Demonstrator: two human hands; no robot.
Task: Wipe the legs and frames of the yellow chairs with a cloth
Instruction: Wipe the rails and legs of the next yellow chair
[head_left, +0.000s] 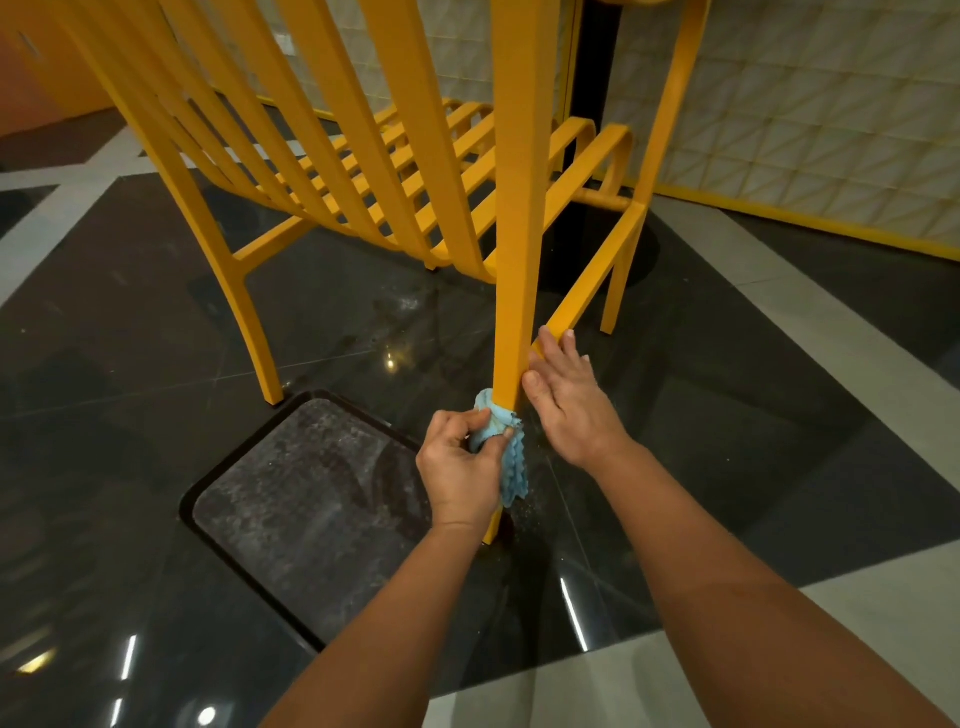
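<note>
– Down at eight o'clock from the chair leg (511, 234), what is that dark panel?
– A framed hatch (311, 519) set in the glossy floor (130, 338); it plays no part. Moving right, the person's left hand (460, 470) is there, fingers and thumb pinching a blue cloth (501, 441).
– Where does the cloth sit?
– Bunched against the lower stretch of that near leg of the yellow chair (363, 171), touching it, with a tail hanging toward six o'clock. The leg's foot shows just below the hand.
– Which way does the leg run?
– Nearly upright, twelve to six in the view. The cloth lies at about two o'clock from the left knuckles, right on the leg, so the stroke likely has to follow that long axis.
– And the right hand (569, 400)?
– At three o'clock of the leg, fingers straight, holding nothing. Its thumb touches the leg and its fingertips reach the side rail (587, 291) where the two join. It seems to be steadying the chair.
– Which hand is nearer the work?
– The left; it alone carries the cloth. The short run down to the foot probably wants wiping next.
</note>
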